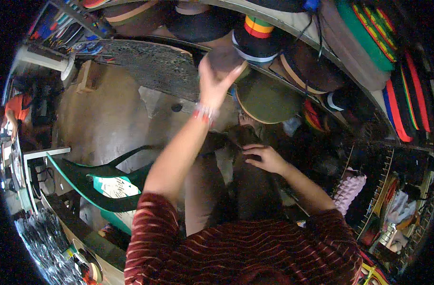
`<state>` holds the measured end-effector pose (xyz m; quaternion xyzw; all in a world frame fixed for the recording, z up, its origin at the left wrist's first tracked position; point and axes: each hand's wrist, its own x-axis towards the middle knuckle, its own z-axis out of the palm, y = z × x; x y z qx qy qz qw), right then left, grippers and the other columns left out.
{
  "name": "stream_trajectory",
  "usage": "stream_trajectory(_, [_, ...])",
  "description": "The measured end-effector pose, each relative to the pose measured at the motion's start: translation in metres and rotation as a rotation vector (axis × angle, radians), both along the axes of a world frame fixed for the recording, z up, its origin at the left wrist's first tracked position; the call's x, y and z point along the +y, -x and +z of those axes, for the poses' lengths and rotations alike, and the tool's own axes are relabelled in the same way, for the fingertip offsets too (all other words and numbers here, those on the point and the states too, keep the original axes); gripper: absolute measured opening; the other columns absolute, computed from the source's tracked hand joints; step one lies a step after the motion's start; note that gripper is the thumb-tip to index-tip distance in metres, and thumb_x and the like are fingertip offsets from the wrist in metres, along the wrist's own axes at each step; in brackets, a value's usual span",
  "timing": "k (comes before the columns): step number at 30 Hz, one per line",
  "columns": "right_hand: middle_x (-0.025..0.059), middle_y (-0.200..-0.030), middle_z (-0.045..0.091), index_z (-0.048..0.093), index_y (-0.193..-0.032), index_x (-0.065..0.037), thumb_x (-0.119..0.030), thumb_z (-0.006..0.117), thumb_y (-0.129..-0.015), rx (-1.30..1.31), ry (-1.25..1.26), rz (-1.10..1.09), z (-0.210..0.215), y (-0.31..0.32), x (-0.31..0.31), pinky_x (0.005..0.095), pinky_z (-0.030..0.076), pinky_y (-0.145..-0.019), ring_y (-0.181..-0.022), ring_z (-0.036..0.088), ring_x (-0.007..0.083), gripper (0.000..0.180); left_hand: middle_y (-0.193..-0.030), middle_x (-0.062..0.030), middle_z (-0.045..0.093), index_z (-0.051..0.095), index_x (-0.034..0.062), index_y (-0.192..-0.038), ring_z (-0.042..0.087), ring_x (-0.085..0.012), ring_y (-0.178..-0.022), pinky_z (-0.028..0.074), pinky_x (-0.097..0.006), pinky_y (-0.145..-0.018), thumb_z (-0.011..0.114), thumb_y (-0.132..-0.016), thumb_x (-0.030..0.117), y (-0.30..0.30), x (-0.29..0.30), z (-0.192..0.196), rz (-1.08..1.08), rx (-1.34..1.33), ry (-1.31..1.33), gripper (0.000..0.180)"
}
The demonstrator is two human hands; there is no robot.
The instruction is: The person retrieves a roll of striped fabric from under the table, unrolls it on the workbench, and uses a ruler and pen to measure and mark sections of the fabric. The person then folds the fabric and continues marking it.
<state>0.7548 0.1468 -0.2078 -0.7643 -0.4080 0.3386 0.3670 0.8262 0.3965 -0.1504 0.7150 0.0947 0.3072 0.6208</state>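
My left hand (211, 84) is stretched forward to the shelf, its thumb and fingers spread around a small brownish-grey roll of webbing (224, 61). The hand and roll are slightly blurred. Just right of it stands a black roll with a red, yellow and green roll (258, 28) on top. A wide olive-green roll (269, 97) with a tan edge lies below and to the right. My right hand (269, 160) hovers over or rests near my dark-clad leg, fingers apart, with nothing visible in it; whether it touches the leg I cannot tell.
More large rolls, dark brown (309, 66) and striped (409, 97), fill the curved shelf ahead and right. A green-edged black bag (114, 187) sits at my left. Further left are a white-topped stand (60, 151) and a person in orange (18, 107). A wire rack (371, 199) stands right.
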Motion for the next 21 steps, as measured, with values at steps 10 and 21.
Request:
stream_trajectory(10, [0.0046, -0.118, 0.048, 0.023, -0.137, -0.014, -0.052, 0.068, -0.074, 0.912, -0.292, -1.421, -0.112, -0.063, -0.073, 0.0395, 0.043, -0.081, -0.095, 0.053, 0.0211, 0.085, -0.126, -0.0253, 0.045, 0.037, -0.0049, -0.127, 0.045, -0.0362, -0.116, 0.037, -0.042, -0.097, 0.081, -0.064, 0.030, -0.102, -0.040, -0.012, 0.151, -0.022, -0.319, 0.084])
stream_trajectory(21, [0.0037, -0.125, 0.049, 0.039, -0.130, -0.017, -0.053, 0.063, -0.078, 0.860, -0.359, -1.465, -0.157, -0.124, -0.060, 0.0449, 0.041, -0.085, -0.111, 0.048, 0.0228, 0.068, -0.135, -0.0138, 0.036, 0.024, 0.0074, -0.138, 0.032, -0.0299, -0.126, 0.027, -0.043, -0.103, 0.076, -0.067, 0.048, -0.003, -0.046, -0.203, -0.127, 0.920, 0.643, 0.096])
